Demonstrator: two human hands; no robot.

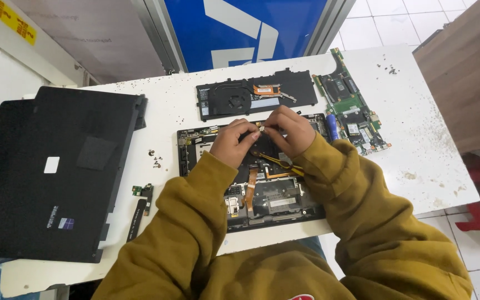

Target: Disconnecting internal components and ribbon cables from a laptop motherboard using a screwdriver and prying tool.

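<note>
An opened black laptop base (273,203) lies on the white table (418,100) in front of me, its inner frame, orange flex cables and yellow wires showing. My left hand (233,141) and my right hand (288,129) meet over its upper middle. The fingertips of both pinch a tiny part there, too small to make out. Both arms wear mustard sleeves. Beyond the base lies a flat black battery (301,88) with a fan and copper heat pipe (251,93) resting on it.
A green mainboard (351,111) lies at the right, next to a blue-handled tool (332,126). A large black laptop cover (51,172) fills the left side. Small screws (154,160) and a small board with a black strip (142,201) lie between them.
</note>
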